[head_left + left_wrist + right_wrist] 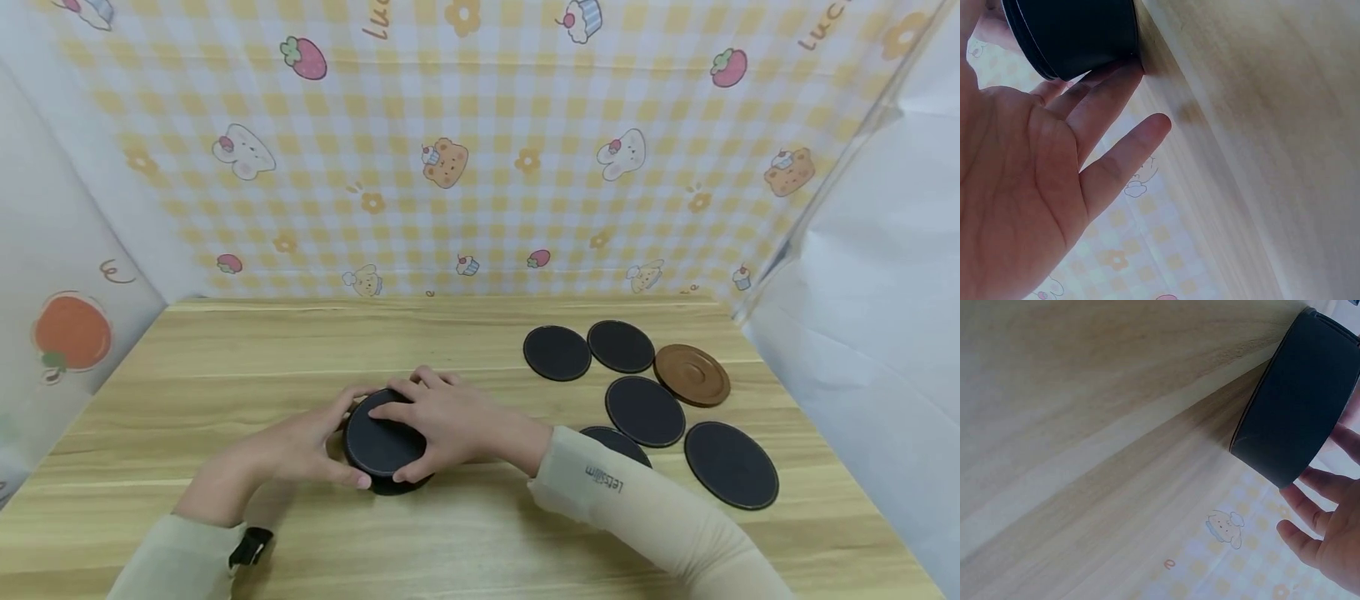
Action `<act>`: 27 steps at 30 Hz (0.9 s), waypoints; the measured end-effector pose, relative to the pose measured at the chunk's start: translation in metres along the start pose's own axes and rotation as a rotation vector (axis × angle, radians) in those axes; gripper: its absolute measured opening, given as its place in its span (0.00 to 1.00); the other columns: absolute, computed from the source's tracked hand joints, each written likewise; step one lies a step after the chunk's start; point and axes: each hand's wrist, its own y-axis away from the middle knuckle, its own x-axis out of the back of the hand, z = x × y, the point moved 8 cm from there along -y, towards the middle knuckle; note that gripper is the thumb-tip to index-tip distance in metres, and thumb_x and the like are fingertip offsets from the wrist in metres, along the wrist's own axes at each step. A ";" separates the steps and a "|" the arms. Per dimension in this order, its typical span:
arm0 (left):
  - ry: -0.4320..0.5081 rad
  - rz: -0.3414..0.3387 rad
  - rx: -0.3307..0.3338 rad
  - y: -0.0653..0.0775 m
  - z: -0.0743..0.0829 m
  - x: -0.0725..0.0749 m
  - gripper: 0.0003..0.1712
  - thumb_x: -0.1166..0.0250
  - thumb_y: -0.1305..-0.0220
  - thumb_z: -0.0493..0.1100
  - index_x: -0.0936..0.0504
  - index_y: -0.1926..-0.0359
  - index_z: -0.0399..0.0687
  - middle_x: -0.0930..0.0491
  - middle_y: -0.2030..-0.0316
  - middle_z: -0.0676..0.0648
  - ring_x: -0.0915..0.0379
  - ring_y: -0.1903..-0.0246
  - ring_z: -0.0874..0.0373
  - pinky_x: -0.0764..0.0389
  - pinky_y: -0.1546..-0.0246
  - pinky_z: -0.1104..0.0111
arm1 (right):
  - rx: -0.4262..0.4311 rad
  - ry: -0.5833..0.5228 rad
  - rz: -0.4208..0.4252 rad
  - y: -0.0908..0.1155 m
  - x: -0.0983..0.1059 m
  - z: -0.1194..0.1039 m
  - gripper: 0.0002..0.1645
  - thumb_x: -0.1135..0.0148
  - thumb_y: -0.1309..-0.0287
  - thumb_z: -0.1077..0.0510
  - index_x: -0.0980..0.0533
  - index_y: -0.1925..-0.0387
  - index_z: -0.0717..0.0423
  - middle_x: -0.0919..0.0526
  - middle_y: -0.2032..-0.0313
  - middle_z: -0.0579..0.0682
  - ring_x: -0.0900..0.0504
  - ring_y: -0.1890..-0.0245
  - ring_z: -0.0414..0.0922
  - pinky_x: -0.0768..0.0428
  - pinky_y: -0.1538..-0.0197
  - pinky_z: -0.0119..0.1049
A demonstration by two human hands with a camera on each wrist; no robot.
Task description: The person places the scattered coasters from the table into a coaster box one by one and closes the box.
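Observation:
A round black coaster holder stands on the table in front of me, and a black coaster with a stitched edge lies on its top. My left hand holds the holder's left side, thumb at the near side and fingers round the far side. In the left wrist view its little finger stands apart from the dark side wall. From the right, my right hand reaches over the top, thumb at the near rim, index finger across the coaster and other fingers at the far rim. In the right wrist view, fingertips touch the upper edge.
To the right lie several black coasters and a brown round coaster with ringed grooves. The right sleeve partly covers one black coaster. A checked cloth hangs behind the wooden table.

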 end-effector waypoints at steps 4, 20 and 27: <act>0.001 -0.001 0.000 0.000 0.001 0.000 0.62 0.25 0.50 0.64 0.52 0.25 0.54 0.34 0.31 0.32 0.35 0.34 0.33 0.29 0.42 0.39 | -0.003 0.003 -0.004 -0.001 -0.001 0.000 0.48 0.38 0.49 0.23 0.37 0.28 0.30 0.38 0.27 0.46 0.35 0.37 0.46 0.27 0.36 0.51; -0.015 0.002 0.038 0.000 -0.002 0.001 0.62 0.24 0.51 0.63 0.51 0.25 0.52 0.33 0.32 0.34 0.35 0.34 0.34 0.29 0.42 0.37 | 0.009 -0.053 0.004 0.004 -0.001 0.004 0.47 0.37 0.46 0.26 0.36 0.28 0.35 0.39 0.26 0.45 0.34 0.38 0.47 0.22 0.42 0.43; -0.001 0.008 0.029 -0.001 -0.003 0.000 0.62 0.23 0.52 0.63 0.51 0.26 0.51 0.29 0.34 0.37 0.34 0.33 0.35 0.31 0.40 0.37 | -0.003 -0.084 0.009 0.012 -0.002 0.013 0.47 0.37 0.45 0.27 0.36 0.28 0.37 0.38 0.26 0.45 0.34 0.35 0.46 0.23 0.40 0.42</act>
